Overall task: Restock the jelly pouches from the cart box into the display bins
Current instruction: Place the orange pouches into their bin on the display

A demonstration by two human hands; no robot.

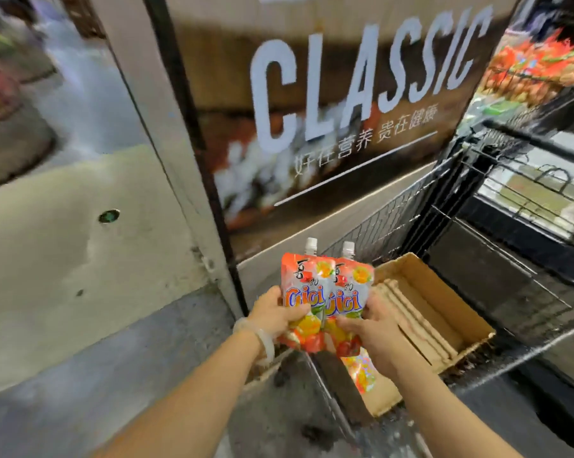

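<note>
Two orange-red jelly pouches with white caps stand side by side, upright, above the cart's near left corner. My left hand (275, 312) grips the left pouch (304, 292) at its lower left edge. My right hand (375, 328) grips the right pouch (348, 292) from the right. Another pouch (361, 371) lies below them in the open cardboard box (421, 282), which sits in the black wire cart (444, 206). The box's bare corrugated bottom shows to the right of my hands.
A pillar with a large "CLASSIC" poster (345, 94) stands straight ahead, close to the cart. Display shelves with orange packets (537, 67) are at the upper right, blurred. Pale floor (64, 242) opens to the left.
</note>
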